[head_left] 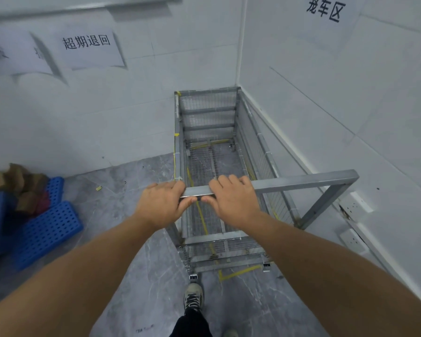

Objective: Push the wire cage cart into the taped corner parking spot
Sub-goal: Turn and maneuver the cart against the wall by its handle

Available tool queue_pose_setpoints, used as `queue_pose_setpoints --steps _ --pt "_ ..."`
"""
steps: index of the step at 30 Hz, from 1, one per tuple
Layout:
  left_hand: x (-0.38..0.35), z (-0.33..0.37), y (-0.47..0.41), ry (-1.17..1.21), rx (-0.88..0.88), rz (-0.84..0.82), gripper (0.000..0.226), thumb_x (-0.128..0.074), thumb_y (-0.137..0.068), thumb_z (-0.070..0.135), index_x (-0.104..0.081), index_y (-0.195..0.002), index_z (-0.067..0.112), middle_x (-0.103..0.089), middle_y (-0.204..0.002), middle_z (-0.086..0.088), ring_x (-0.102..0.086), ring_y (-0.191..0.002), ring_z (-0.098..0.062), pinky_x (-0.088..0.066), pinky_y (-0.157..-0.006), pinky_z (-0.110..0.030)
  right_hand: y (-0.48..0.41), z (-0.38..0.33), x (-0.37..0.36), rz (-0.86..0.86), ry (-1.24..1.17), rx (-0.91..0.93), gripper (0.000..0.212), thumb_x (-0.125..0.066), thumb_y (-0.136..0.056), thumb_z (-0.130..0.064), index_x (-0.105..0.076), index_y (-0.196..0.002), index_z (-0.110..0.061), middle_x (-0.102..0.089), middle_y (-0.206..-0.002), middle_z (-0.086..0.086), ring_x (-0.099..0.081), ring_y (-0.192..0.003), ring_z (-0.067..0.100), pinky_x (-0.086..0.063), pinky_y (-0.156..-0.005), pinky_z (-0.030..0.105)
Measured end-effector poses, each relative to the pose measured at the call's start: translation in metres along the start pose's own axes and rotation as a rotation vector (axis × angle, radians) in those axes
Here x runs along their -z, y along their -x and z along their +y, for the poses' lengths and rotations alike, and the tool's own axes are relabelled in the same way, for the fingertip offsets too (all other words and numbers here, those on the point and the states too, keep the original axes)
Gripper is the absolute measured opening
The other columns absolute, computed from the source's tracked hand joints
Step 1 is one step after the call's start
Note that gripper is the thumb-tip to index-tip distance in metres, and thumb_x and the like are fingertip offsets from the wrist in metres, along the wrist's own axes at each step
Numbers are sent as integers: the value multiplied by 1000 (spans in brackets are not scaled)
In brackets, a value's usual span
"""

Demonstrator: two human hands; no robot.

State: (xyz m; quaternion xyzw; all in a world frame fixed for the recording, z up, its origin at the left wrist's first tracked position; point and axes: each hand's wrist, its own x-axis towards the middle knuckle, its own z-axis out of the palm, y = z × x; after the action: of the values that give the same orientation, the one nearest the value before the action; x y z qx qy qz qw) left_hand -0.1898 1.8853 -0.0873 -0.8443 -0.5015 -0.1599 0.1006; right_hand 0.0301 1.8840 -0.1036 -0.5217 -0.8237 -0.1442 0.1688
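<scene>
The wire cage cart [209, 117] is a tall grey metal frame with mesh sides and an empty mesh floor. It stands in the corner, its far end against the back wall and its right side along the right wall. Yellow tape [238, 272] marks the floor under and just in front of its near wheels. My left hand [162, 203] and my right hand [233, 199] both grip the near top rail [301, 182], side by side at its left end. A swung-out frame section reaches right toward the wall.
Blue perforated plastic pallets [46, 224] with cardboard scraps on them lie at the left on the grey floor. Paper signs hang on both white walls. Wall sockets [355, 239] sit low on the right wall. My shoe [192, 297] is just behind the cart.
</scene>
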Motion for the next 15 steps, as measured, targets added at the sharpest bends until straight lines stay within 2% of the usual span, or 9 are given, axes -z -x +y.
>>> queue_pose_setpoints --steps 10,15 --pt "3 -4 -4 33 -43 -33 48 -36 -91 61 -53 -79 18 -60 -64 2 -56 -49 -23 -35 -49 -27 1 -1 1 50 33 -7 47 -36 -97 -60 -55 -92 -18 -56 -81 1 -51 -73 25 -38 -71 41" --pt "2 -5 -2 86 -35 -98 52 -27 -92 63 -53 -87 18 -61 -75 0 -59 -61 -26 -46 -53 -35 2 0 1 56 44 2 41 -44 -95 -59 -54 -93 -19 -57 -84 0 -51 -74 24 -36 -71 40"
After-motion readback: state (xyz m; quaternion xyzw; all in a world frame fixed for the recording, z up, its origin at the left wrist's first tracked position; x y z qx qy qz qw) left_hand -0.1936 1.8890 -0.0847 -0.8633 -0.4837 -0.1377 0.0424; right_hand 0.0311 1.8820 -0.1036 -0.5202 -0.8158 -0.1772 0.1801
